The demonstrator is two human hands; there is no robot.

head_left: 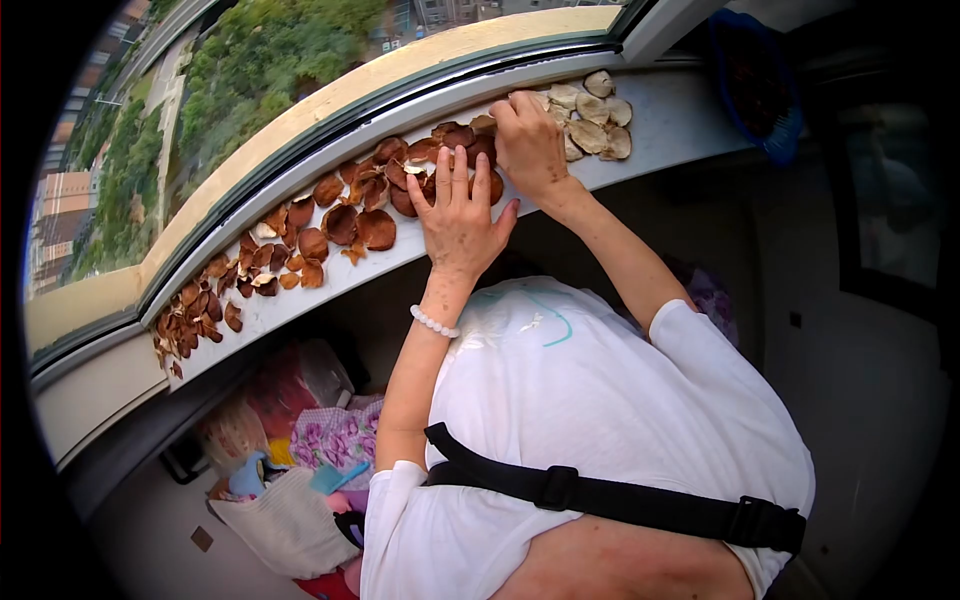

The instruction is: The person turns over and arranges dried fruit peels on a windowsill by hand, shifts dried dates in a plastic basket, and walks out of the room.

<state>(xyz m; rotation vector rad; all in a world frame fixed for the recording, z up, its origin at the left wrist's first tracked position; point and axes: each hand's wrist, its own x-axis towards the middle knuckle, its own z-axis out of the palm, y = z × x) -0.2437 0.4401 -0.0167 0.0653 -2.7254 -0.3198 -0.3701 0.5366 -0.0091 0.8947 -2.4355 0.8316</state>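
Brown, curled dried slices (376, 230) lie spread along the pale windowsill (655, 125). My left hand (462, 215) rests palm down over the right part of them, fingers stretched and spread, with a beaded bracelet at the wrist. A small pale piece (414, 170) shows beside its fingers. Just to the right, my right hand (532, 145) is closed with curled fingers, between the brown slices and a group of cream-coloured dried slices (590, 125). Its fingertips are turned down, and I cannot see what they hold.
A window frame (400, 105) runs along the sill's far side. At the right end stands a blue basket (785, 140) with dark contents. Below the sill on the left are piled cloths and bags (300, 500). A dark-framed panel (890, 200) stands at right.
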